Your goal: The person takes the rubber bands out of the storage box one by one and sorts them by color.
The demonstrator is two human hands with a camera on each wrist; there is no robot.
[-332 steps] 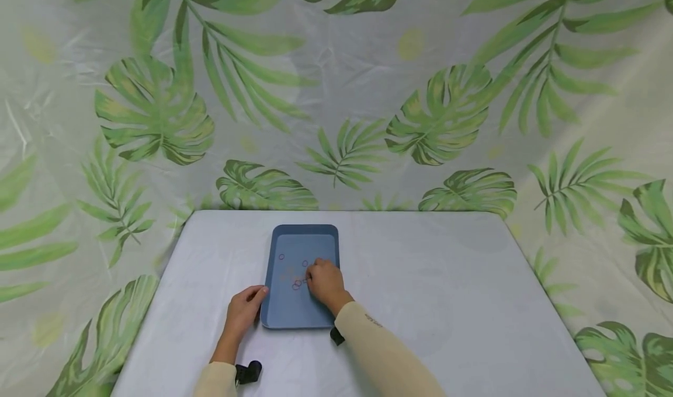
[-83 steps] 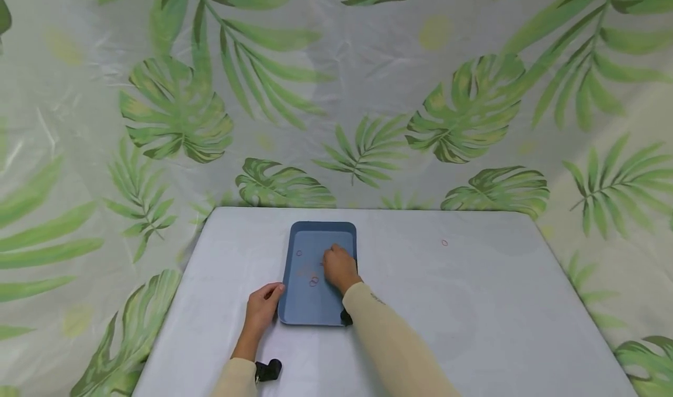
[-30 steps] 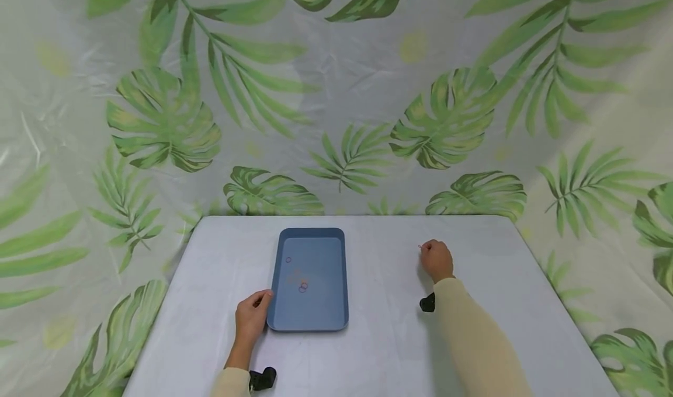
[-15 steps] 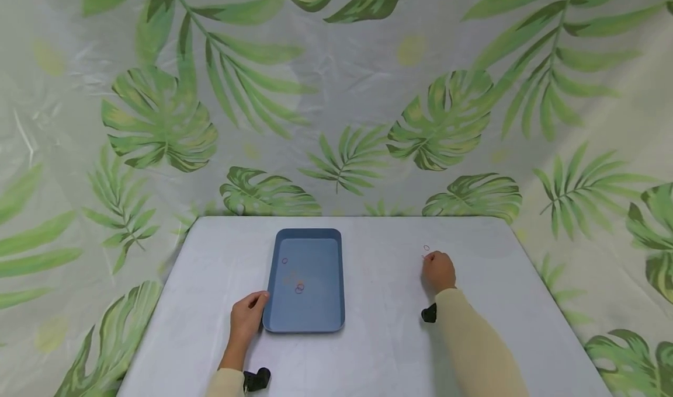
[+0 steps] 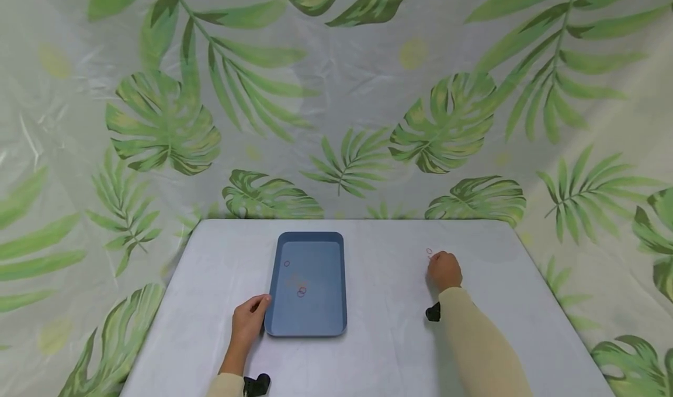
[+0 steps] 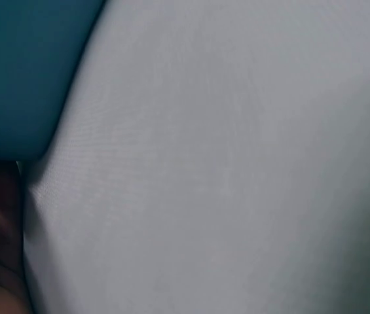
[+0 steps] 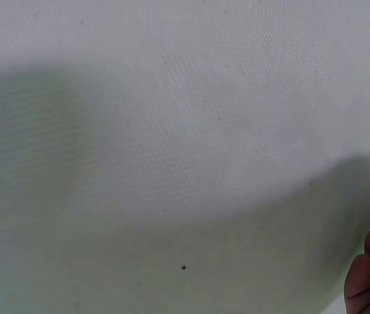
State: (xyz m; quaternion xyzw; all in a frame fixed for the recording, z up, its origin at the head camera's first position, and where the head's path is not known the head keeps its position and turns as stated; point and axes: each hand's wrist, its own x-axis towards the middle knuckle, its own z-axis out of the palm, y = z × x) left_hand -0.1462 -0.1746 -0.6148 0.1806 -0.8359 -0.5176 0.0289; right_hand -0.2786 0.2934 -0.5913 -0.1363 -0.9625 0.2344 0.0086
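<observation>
Left hand [image 5: 247, 320] at lower left gripping a blue tray [image 5: 315, 318] edge, red rings [image 5: 302, 292] inside, right hand [image 5: 445, 270] at right, curled, pinching a small band [image 5: 429, 258], another ring [image 5: 429, 251] just beyond

Tray [image 5: 322, 268] on table [image 5: 389, 315], rings [image 5: 302, 292] inside, left hand [image 5: 248, 321] at its left; another ring [image 5: 429, 249] beyond right hand [image 5: 445, 271]

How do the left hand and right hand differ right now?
Place: left hand at the left rim of the tray; right hand over the table, right of the tray.
Nearby: a red ring lies just past the right hand; none that close to the left hand.
Shared: beige sleeves.
</observation>
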